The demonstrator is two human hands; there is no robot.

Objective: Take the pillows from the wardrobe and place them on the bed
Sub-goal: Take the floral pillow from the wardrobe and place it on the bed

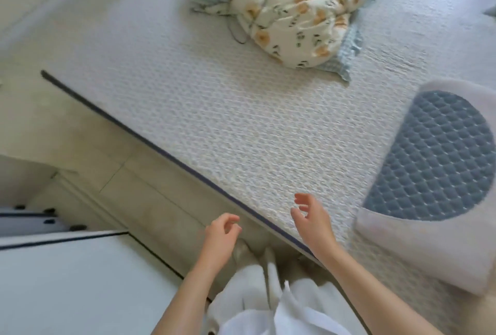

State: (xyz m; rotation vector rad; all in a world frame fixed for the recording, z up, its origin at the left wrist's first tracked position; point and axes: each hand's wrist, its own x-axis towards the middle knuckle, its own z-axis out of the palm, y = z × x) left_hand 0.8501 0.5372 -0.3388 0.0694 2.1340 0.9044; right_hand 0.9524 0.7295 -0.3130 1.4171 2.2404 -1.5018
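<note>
- Your left hand (221, 234) and right hand (312, 223) hang empty, fingers loosely spread.
- One pillow (440, 173) lies on the bed (214, 119) (near your right hand).
- Next, probably: fetch another from the wardrobe.

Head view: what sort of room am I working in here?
Most likely a bedroom: a bare quilted mattress, a white and blue-grey pillow on it, and crumpled floral bedding farther up. Both hands are empty.
</note>
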